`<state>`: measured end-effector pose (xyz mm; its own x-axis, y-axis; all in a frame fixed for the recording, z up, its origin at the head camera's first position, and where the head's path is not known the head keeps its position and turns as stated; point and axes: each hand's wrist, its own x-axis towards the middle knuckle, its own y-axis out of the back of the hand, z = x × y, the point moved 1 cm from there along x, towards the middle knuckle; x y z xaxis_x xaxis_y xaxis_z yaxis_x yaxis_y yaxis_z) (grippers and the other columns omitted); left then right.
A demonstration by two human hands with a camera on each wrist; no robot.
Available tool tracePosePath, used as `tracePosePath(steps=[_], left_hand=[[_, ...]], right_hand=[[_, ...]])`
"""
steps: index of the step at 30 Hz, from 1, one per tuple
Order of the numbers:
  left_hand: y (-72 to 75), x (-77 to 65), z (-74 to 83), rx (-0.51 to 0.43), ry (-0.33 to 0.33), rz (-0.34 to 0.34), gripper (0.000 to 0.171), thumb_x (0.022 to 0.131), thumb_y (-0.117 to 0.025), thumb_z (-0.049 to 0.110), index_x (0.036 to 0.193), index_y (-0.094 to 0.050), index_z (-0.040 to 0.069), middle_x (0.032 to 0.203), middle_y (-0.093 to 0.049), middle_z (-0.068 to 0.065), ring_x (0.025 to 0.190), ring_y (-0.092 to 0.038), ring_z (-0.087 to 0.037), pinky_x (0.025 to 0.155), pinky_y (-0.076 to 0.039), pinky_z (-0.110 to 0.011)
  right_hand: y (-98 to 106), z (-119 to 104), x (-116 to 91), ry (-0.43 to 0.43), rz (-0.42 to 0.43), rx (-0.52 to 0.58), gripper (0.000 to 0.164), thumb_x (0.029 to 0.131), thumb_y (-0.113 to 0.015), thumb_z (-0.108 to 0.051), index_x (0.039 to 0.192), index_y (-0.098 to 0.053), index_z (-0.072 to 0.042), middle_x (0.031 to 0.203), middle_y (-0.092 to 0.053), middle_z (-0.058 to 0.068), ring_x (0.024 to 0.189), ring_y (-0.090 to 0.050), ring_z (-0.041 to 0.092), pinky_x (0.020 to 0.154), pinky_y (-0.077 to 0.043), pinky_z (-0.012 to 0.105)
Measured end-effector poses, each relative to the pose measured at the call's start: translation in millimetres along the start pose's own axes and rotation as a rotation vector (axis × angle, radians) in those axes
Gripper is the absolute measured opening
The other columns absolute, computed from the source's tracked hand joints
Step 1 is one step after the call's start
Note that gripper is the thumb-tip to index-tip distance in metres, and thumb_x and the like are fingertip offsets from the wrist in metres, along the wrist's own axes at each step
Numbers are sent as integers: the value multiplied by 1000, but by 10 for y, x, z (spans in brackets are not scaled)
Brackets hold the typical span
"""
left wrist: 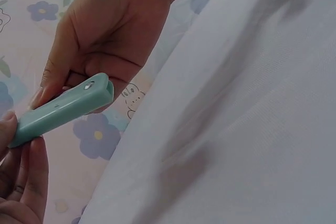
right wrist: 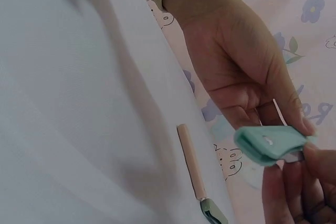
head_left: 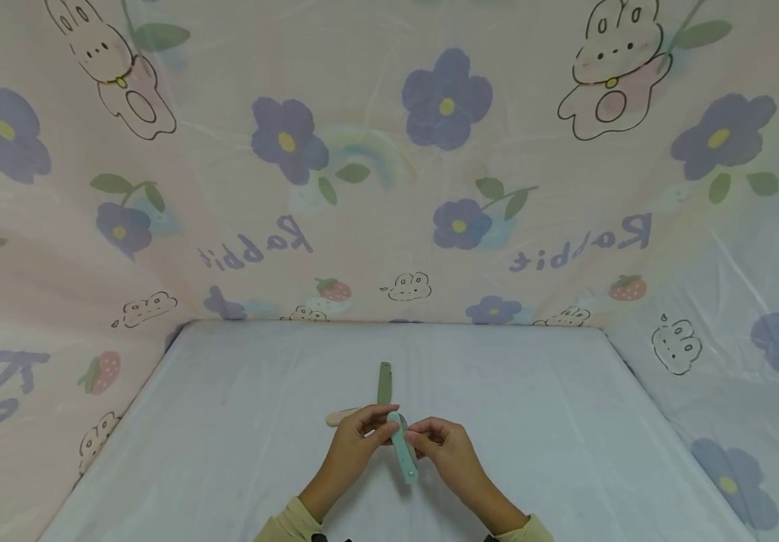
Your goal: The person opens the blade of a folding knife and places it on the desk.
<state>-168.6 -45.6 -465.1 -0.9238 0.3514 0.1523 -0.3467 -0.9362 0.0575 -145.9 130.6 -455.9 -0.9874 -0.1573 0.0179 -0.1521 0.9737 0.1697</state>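
A mint-green folding knife [head_left: 403, 455] is held between both hands above the white table, its riveted end pointing down toward the person. My left hand [head_left: 355, 440] grips the far end of its handle, thumb on top and fingers beneath. From the other side, thumb and fingers of my right hand [head_left: 451, 448] pinch the knife along its edge. A short strip of metal blade [right wrist: 294, 156] shows beside the handle in the right wrist view; fingers hide the rest. The left wrist view shows the handle [left wrist: 65, 111] with its rivet and slotted end.
Just beyond the hands, a dark green folding knife [head_left: 384, 382] lies on the white table [head_left: 260, 376]. A beige one [head_left: 340, 417] lies beside it, partly behind the left hand. Printed cloth walls [head_left: 362, 248] with flowers and rabbits surround the table's back and sides.
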Motion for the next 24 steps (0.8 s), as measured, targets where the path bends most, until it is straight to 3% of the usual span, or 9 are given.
tracePosePath(steps=[13, 20, 24], left_hand=[[-23, -5, -15, -91, 19, 7, 34, 89, -63, 11, 118, -57, -6, 103, -60, -18, 94, -61, -25, 77, -55, -34], [-15, -2, -32, -120, 33, 31, 31, 88, -64, 10, 117, -58, -3, 103, -60, -17, 91, -62, -23, 78, -55, -32], [2, 26, -159, -138, 51, 50, 32, 88, -65, 12, 117, -58, -1, 104, -59, -17, 91, -62, -21, 78, -55, -32]], right_hand=[[40, 1, -43, -40, 15, 32, 19, 91, -60, -11, 98, -61, 6, 84, -62, 14, 76, -60, 21, 67, -56, 31], [95, 213, 27, -67, 68, 84, 23, 91, -61, -17, 100, -59, 4, 92, -61, 18, 82, -60, 31, 68, -56, 32], [108, 314, 56, -79, 108, 94, 30, 90, -62, -24, 102, -59, 3, 93, -62, 14, 82, -61, 25, 70, -55, 30]])
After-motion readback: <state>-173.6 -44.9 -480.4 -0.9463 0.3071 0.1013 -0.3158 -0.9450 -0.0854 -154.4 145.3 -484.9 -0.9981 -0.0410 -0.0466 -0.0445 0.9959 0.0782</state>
